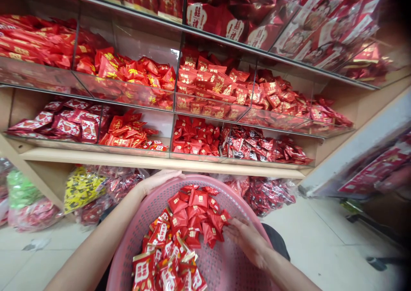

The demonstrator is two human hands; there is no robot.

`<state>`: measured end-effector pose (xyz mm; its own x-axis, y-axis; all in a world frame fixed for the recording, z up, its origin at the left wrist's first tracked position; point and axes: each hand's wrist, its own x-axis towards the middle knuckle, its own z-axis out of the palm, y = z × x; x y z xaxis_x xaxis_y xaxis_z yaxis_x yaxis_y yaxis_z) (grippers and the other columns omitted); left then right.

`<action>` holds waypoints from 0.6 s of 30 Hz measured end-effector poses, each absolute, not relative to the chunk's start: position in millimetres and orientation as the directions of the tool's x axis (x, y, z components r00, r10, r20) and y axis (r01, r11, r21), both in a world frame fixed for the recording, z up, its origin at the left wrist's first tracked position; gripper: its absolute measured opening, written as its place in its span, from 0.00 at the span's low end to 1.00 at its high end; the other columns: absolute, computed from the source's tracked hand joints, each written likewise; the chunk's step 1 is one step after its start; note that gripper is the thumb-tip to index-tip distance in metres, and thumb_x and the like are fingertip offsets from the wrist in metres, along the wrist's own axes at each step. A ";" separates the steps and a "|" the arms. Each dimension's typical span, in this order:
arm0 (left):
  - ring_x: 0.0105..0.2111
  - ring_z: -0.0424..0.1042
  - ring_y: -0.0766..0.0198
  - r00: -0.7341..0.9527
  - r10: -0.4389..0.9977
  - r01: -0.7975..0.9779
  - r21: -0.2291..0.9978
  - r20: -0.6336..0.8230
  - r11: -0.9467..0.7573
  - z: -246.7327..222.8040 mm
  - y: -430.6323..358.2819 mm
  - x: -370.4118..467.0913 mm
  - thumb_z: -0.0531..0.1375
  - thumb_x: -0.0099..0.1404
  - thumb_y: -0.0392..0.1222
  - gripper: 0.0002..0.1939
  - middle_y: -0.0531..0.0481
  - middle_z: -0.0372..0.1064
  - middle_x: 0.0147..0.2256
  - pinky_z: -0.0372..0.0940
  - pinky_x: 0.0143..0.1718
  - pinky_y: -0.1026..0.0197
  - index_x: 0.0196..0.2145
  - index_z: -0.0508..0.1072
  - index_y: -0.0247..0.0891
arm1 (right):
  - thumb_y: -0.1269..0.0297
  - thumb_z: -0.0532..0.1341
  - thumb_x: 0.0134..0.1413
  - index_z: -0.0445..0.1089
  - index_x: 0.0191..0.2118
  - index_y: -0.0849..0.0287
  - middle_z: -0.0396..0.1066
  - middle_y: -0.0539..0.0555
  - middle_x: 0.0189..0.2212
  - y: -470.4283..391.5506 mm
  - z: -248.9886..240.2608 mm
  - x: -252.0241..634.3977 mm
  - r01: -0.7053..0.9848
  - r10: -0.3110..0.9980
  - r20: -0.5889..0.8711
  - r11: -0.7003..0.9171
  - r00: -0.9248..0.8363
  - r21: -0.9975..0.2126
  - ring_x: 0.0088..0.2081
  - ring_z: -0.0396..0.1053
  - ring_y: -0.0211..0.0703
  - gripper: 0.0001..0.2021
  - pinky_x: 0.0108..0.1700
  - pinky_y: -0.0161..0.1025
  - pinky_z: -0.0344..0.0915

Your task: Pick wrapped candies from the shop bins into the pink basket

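Note:
A round pink plastic basket (pixel 253 211) with a perforated wall sits in front of me, below the shelves. My left hand (pixel 160 181) grips its far rim, fingers laid along the edge and my forearm down the left side. Inside, small plain-red candy packets (pixel 192 216) with gold print lie at the back. Red packets with white labels and orange pictures (pixel 168 256) fill the front left. My right hand (pixel 245 239) is inside on the right, fingers extended against the edge of the plain-red heap; its fingertips are slightly blurred.
Wooden shelves (pixel 96 155) with clear dividers hold many red packets in compartments. Under them lie bagged goods, including a yellow bag (pixel 83 188), a green bag (pixel 22 186) and red bags (pixel 269 196). A dark chair-like base (pixel 375 263) stands on the tiled floor at right.

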<state>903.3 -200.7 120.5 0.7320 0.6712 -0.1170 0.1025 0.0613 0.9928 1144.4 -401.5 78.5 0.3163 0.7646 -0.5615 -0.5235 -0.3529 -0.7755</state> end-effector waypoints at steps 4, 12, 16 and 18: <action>0.46 0.65 0.55 0.726 0.678 0.110 0.993 -0.114 0.049 121.6 -201.2 903.0 0.57 0.55 0.55 0.19 0.47 0.70 0.43 0.54 0.51 0.58 0.36 0.75 0.39 | 0.66 0.68 0.32 0.55 0.40 0.55 0.70 0.49 0.28 -405.3 82.7 1142.2 -0.545 0.760 -0.558 -0.327 0.333 -0.772 0.33 0.71 0.40 0.26 0.42 0.35 0.67; 0.45 0.66 0.55 0.737 0.658 0.091 0.988 -0.151 0.125 120.5 -202.1 902.9 0.58 0.54 0.55 0.21 0.46 0.70 0.43 0.57 0.49 0.57 0.38 0.74 0.36 | 0.67 0.66 0.32 0.58 0.36 0.55 0.69 0.48 0.27 -394.1 82.6 1139.8 -0.536 0.782 -0.521 -0.294 0.342 -0.792 0.35 0.71 0.41 0.22 0.44 0.36 0.65; 0.45 0.66 0.55 0.735 0.659 0.090 0.987 -0.158 0.136 119.6 -201.2 902.1 0.58 0.54 0.54 0.21 0.45 0.70 0.42 0.57 0.48 0.57 0.39 0.73 0.36 | 0.68 0.66 0.32 0.60 0.34 0.56 0.69 0.49 0.28 -391.1 84.7 1138.3 -0.500 0.795 -0.543 -0.366 0.270 -0.785 0.37 0.70 0.43 0.19 0.45 0.38 0.64; 0.45 0.66 0.55 0.738 0.657 0.090 0.987 -0.154 0.130 120.4 -201.7 901.8 0.58 0.55 0.54 0.20 0.45 0.69 0.43 0.57 0.48 0.57 0.39 0.73 0.36 | 0.67 0.65 0.33 0.61 0.35 0.57 0.70 0.51 0.31 -390.7 84.5 1140.0 -0.490 0.791 -0.555 -0.388 0.259 -0.781 0.39 0.69 0.43 0.18 0.45 0.38 0.64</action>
<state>901.8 -201.7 120.4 0.7376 0.6574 -0.1542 0.0901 0.1305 0.9873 1140.0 -390.7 84.5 0.2589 0.7906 -0.5550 -0.4902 -0.3875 -0.7807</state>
